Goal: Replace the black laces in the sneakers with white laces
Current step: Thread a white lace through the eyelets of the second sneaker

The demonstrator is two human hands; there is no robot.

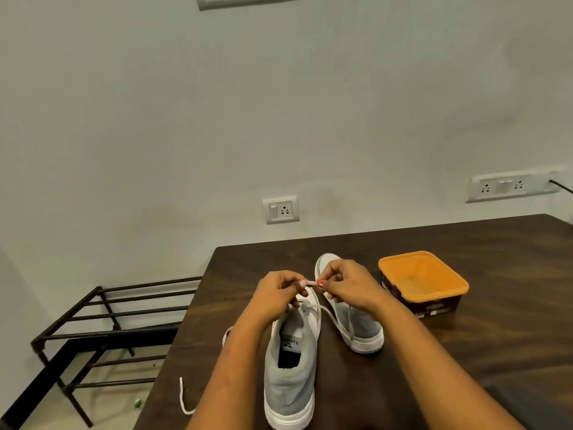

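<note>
Both our hands meet over the toe end of the near shoe. The left hand point(279, 290) and right hand point(345, 282) are each curled, and their fingertips pinch the same short stretch of white lace point(311, 283) by its tip, with the other fingers tucked in. From that pinch the lace drops down and toward us to the front eyelets, just under the left hand, so that hand looks better placed to feed the tip in while the right one steadies it. The near sneaker point(290, 383) runs lengthwise away from us, heel closest and toe under the hands. The other sneaker point(364, 327) sits just to its right and points the same way. A loose lace end point(182, 395) hangs off the left edge of the table point(496, 305). We don't see any black laces. As for writing, the insole has a small logo and a word starting "Vel", but the rest is in shadow. The orange tub point(443, 293) off to the right has a label on its dark side, too small to read.
</note>
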